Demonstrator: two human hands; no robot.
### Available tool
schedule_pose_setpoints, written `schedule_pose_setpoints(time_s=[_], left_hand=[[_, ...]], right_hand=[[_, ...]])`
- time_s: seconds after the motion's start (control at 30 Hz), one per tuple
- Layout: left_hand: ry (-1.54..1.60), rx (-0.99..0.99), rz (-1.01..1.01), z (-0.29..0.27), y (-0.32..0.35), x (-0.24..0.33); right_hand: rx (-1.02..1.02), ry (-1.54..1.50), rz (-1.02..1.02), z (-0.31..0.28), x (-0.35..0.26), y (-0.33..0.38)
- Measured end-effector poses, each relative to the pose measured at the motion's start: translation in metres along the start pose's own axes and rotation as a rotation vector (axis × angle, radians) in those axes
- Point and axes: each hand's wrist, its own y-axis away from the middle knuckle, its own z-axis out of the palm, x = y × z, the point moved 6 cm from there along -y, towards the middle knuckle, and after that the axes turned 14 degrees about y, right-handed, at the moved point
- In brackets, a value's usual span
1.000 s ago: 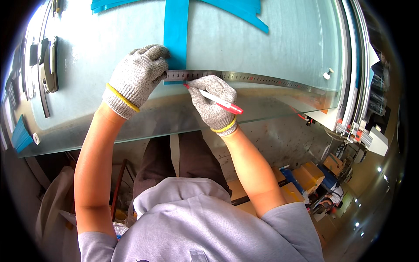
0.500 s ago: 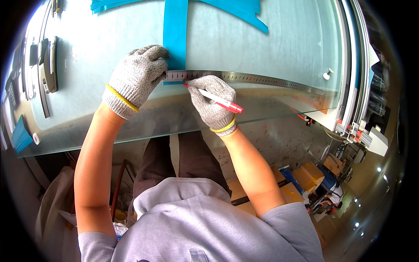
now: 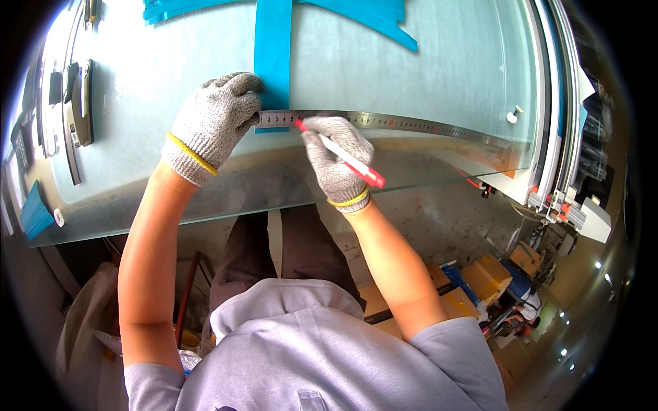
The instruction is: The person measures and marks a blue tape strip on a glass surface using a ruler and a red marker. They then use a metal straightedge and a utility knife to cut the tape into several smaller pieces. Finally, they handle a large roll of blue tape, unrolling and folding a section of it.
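**While One Glove Minds the Ruler, the Other Lifts the Pen**

Because the long thin steel ruler (image 3: 384,121) appears steadied only at its left end, a nudge from the right hand (image 3: 330,170) could swing it askew across the flat bright-blue strip (image 3: 273,61). That strip lies beneath the ruler on the pale, smooth glass tabletop (image 3: 445,75), near the front edge, so it too might slide if pressure eased. The left hand (image 3: 216,116), in speckled grey knit, bends its fingers at the ruler's end; whether they pinch or merely press, I cannot tell. The right, gloved alike, grips a slim white-and-red pen (image 3: 340,152); fresh ink, if any, could smear under the knit.

Half a second ago the pen's tip sat below the ruler, at the strip's right edge; now it is higher, over the ruler, while the left hand has barely shifted.
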Motion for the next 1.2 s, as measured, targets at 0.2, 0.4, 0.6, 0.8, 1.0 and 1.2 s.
schedule_pose_setpoints(time_s=[0.2, 0.4, 0.6, 0.8, 1.0, 1.2], left_hand=[[-0.001, 0.019, 0.013, 0.002, 0.000, 0.000], [0.045, 0.062, 0.020, -0.003, 0.011, 0.007], [-0.149, -0.138, -0.129, -0.003, 0.053, 0.034], [0.084, 0.217, -0.352, -0.008, 0.140, 0.047], [0.676, 0.683, -0.748, -0.012, 0.233, -0.028], [0.494, 0.828, -0.956, -0.041, 0.230, -0.099]], right_hand=[[0.140, 0.399, -0.057, -0.017, 0.013, 0.010], [-0.033, 0.723, -0.069, -0.049, 0.053, -0.001], [-0.173, 0.609, -0.253, -0.065, 0.003, -0.010], [-0.303, 0.326, -0.536, -0.016, -0.124, -0.004], [-0.106, 0.197, -0.182, -0.009, -0.108, 0.010], [-0.227, 0.495, -0.099, 0.024, -0.059, 0.008]])
